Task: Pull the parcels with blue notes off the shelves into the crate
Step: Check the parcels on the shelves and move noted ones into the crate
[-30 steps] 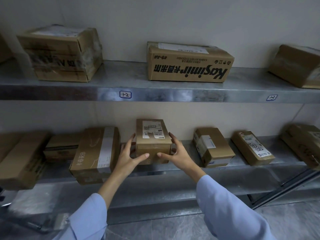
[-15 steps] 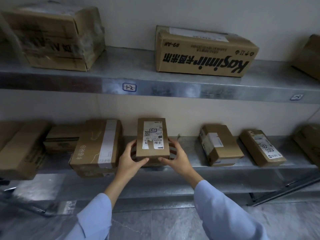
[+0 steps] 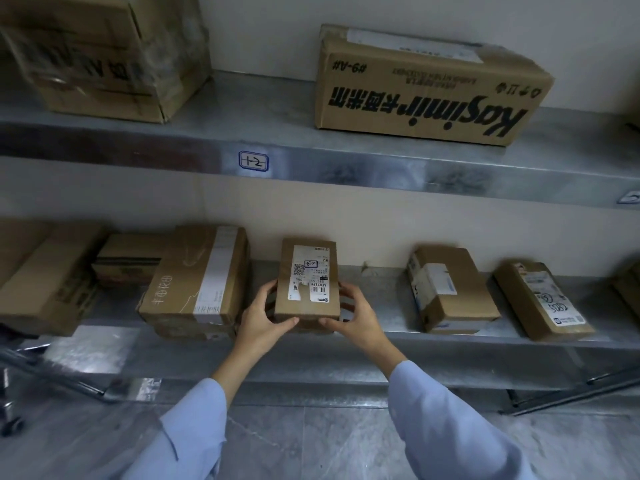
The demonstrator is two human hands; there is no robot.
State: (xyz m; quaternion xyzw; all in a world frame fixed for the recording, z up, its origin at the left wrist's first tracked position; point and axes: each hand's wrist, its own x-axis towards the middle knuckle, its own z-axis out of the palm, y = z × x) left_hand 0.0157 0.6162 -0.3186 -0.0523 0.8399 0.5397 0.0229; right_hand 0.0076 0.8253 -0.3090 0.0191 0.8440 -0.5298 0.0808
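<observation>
A small brown parcel (image 3: 304, 306) with a white shipping label and a small blue-edged note stands at the front of the lower shelf (image 3: 381, 292). My left hand (image 3: 265, 318) grips its left side and my right hand (image 3: 353, 315) grips its right side, both thumbs on the front face. The parcel's near end is tipped up toward me. No crate is in view.
Other brown parcels lie on the lower shelf: a large one (image 3: 197, 275) just left, two smaller ones (image 3: 450, 289) (image 3: 543, 299) to the right. The upper shelf (image 3: 346, 168) carries a big printed box (image 3: 426, 88) and a taped box (image 3: 104, 53). A metal cart frame (image 3: 52, 375) stands low left.
Both hands closed on the small parcel's sides and tilted its label face up toward me. The view has moved closer to the shelves.
</observation>
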